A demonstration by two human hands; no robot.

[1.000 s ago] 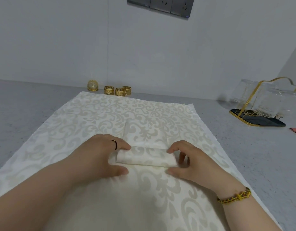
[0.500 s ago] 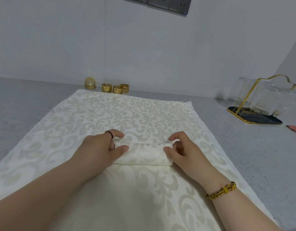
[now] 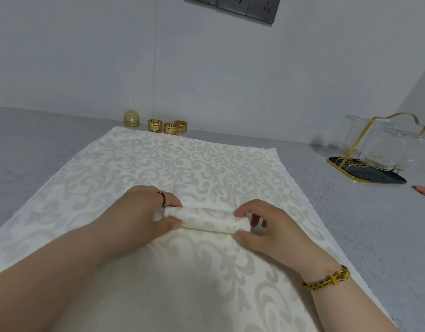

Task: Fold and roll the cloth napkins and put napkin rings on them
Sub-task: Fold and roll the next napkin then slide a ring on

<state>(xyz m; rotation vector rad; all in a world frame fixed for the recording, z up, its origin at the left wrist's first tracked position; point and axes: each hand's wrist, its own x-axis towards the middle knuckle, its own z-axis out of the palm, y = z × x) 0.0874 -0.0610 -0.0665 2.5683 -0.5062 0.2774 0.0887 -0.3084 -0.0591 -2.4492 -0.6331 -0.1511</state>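
Rolling a cream cloth napkin (image 3: 206,220) across the patterned cloth (image 3: 182,161) spread over the grey counter (image 3: 350,224). Gripped at its near-left end by the left hand (image 3: 144,212), thumb in front and fingers curled over the top; pinched at the other end by the right hand (image 3: 269,226), thumb against bent fingers. Rolled farther from the body than 1 second ago, into a fuller, rounder tube with only a short flat tail beyond. Lined up by the wall: 3 gold napkin rings (image 3: 168,127), beside a small gold dome (image 3: 131,118). Far right, a gold-framed glass rack (image 3: 374,152).
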